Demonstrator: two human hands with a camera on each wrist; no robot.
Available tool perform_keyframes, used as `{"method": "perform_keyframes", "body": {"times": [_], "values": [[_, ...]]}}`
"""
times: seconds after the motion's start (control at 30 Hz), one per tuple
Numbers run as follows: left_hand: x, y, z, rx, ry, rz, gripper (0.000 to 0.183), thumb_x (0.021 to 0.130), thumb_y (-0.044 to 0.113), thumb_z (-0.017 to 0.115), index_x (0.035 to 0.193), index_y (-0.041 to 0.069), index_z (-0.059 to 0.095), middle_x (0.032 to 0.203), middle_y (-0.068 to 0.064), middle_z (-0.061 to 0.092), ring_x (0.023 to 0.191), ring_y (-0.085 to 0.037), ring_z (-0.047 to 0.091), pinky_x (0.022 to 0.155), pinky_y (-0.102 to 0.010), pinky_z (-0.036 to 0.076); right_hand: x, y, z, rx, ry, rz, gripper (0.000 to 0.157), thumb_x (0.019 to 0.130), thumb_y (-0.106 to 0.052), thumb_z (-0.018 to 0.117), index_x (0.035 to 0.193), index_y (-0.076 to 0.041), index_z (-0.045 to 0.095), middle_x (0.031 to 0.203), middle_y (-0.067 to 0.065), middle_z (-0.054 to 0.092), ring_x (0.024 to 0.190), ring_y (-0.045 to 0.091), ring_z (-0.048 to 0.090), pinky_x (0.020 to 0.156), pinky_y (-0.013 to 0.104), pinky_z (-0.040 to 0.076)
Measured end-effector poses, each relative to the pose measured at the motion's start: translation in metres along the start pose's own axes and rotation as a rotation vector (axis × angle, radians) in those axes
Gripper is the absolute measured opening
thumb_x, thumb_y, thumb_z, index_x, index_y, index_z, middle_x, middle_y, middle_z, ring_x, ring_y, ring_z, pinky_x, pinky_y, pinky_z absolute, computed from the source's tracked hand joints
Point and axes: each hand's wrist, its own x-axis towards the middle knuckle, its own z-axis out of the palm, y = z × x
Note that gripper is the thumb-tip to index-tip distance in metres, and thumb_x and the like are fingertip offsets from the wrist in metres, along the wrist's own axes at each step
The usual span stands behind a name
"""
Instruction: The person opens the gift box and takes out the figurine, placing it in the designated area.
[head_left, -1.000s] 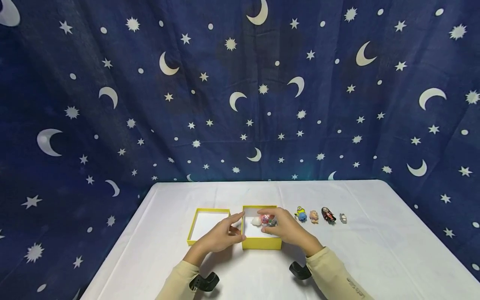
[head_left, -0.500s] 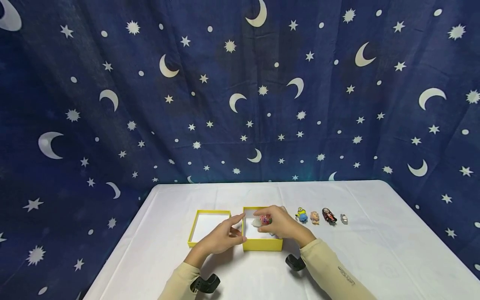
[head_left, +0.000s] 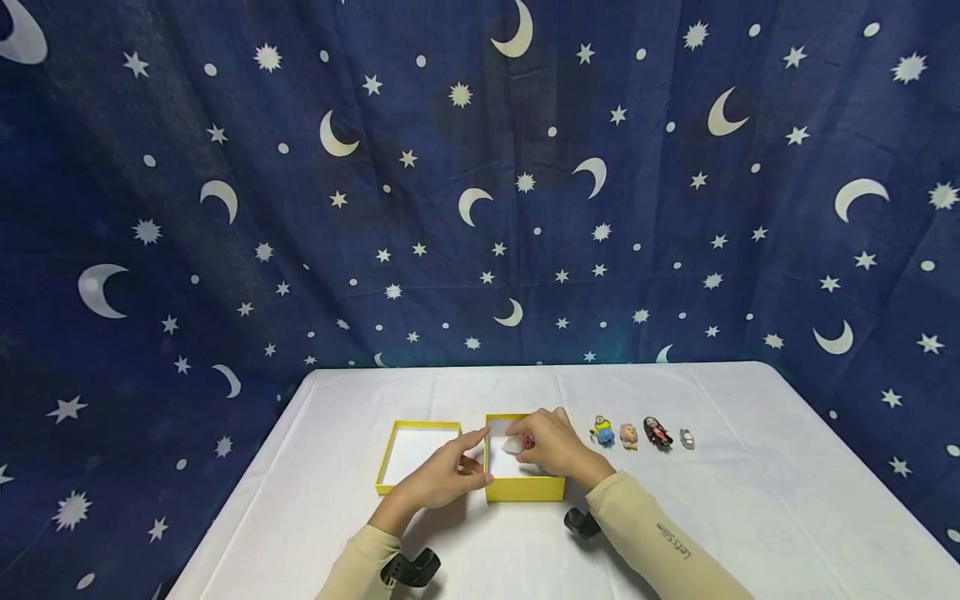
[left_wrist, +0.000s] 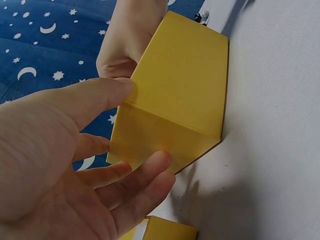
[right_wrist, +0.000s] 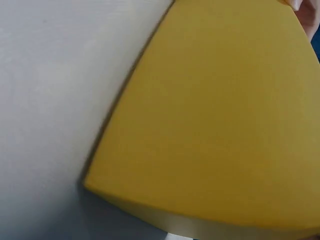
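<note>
A yellow box (head_left: 525,489) with a white inside stands in the middle of the table, its top uncovered. My left hand (head_left: 442,473) touches its left side, fingers extended; in the left wrist view the thumb lies at the rim and the fingertips against the yellow side. My right hand (head_left: 553,443) reaches down into the box from the right, thumb and fingers either side of a small pink toy figure (head_left: 527,440). I cannot tell whether they grip it. A small white toy (head_left: 513,446) lies just left of it. The right wrist view shows mostly the box's outer wall (right_wrist: 210,115).
Left of the box lies a yellow-rimmed lid (head_left: 416,454), white side up. To the right a row of toys stands on the white cloth: a minion figure (head_left: 602,431), a pinkish pig-like figure (head_left: 628,436), a dark-robed doll (head_left: 657,433) and a small grey figure (head_left: 687,438).
My right hand has moved left inside the box, from over a grey toy to round the pink one. The grey toy is now hidden under the hand. The left hand has stayed put.
</note>
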Motion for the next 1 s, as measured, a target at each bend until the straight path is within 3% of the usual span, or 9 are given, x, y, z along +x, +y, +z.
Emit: {"method": "perform_keyframes", "body": {"times": [0.13, 0.3, 0.57, 1.0], "values": [[-0.001, -0.001, 0.0, -0.005, 0.0, -0.001, 0.074, 0.097, 0.015, 0.068, 0.158, -0.001, 0.029, 0.163, -0.026, 0.029, 0.107, -0.024, 0.067, 0.088, -0.026, 0.055, 0.0, -0.002, 0.005, -0.046, 0.039, 0.011, 0.034, 0.075, -0.01, 0.088, 0.108, -0.013, 0.08, 0.095, -0.001, 0.077, 0.082, 0.014, 0.052, 0.074, 0.034, 0.026], [-0.001, -0.002, 0.001, -0.009, 0.004, -0.009, 0.074, 0.097, 0.017, 0.069, 0.158, 0.0, 0.029, 0.164, -0.026, 0.027, 0.106, -0.023, 0.067, 0.089, -0.028, 0.055, 0.001, -0.004, 0.01, -0.09, 0.084, 0.05, 0.031, 0.077, -0.01, 0.087, 0.107, -0.014, 0.08, 0.073, -0.007, 0.065, 0.075, 0.012, 0.045, 0.071, 0.033, 0.023], [-0.001, 0.001, 0.0, -0.007, 0.01, -0.017, 0.074, 0.097, 0.016, 0.069, 0.157, -0.001, 0.03, 0.163, -0.029, 0.026, 0.108, -0.025, 0.067, 0.09, -0.03, 0.056, 0.002, -0.006, 0.011, -0.116, 0.108, 0.078, 0.027, 0.077, -0.011, 0.087, 0.102, -0.014, 0.081, 0.068, -0.009, 0.063, 0.071, 0.012, 0.042, 0.071, 0.033, 0.024], [-0.001, 0.001, 0.0, -0.014, 0.011, -0.023, 0.075, 0.096, 0.017, 0.069, 0.158, 0.0, 0.03, 0.163, -0.032, 0.022, 0.108, -0.024, 0.067, 0.089, -0.029, 0.056, 0.0, -0.007, 0.011, -0.135, 0.113, 0.055, 0.02, 0.076, -0.009, 0.087, 0.094, -0.016, 0.081, 0.08, -0.006, 0.073, 0.072, 0.012, 0.046, 0.072, 0.033, 0.026]]}}
